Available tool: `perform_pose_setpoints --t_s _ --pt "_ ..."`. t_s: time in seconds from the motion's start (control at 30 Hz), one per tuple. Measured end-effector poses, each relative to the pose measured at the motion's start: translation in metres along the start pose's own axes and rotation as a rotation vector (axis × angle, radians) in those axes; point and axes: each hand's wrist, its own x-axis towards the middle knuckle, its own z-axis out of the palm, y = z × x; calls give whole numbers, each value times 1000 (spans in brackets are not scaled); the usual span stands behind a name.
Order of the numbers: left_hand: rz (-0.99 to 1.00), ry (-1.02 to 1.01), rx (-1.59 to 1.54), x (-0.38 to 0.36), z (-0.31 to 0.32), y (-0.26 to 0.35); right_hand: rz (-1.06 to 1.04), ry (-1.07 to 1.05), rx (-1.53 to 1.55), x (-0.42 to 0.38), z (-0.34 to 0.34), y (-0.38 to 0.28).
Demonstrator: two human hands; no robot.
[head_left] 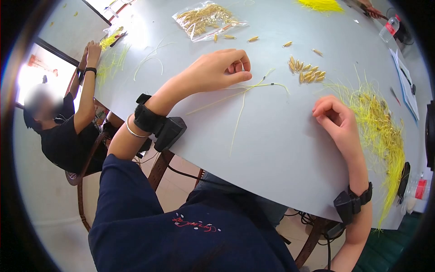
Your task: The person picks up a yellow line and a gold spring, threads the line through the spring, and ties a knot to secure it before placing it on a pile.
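Note:
My left hand (219, 70) is curled above the grey table, thumb and fingertips close together; whether anything thin is between them is too small to tell. Just right of and below it lie crossed yellow-green strands (247, 90) with small dark knots. My right hand (336, 119) is loosely curled at the right, its thumb near the index finger, with nothing visible held. Beyond it sits a small group of gold spindle-shaped pieces (307, 71). Beside my right hand spreads a long pile of yellow strands with gold pieces (378, 122).
A clear plastic bag (206, 20) of gold pieces lies at the far side, with several loose pieces near it. A co-worker (68, 122) sits at the left. Bottles (389, 28), papers (404, 84) and a black object (403, 181) are at the right.

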Motion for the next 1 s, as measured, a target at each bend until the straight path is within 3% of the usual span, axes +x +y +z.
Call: perform_pose_setpoints --t_s 0.3,0.37,0.5,0.6,0.7,0.8,1.0 --pt "25 113 27 14 15 21 15 -7 12 0 1 -2" --pt "173 146 26 24 23 19 27 -11 0 0 0 -2" --pt "168 33 69 37 30 32 33 11 -21 1 1 -2" --pt "252 63 -24 37 41 44 63 37 -36 2 1 -4" --pt "209 69 -423 42 51 45 77 72 -42 3 3 -5" --pt "162 61 -585 41 50 45 -1 82 -39 6 4 -8" --pt "164 2 -695 42 54 47 -65 9 -27 9 6 -4"
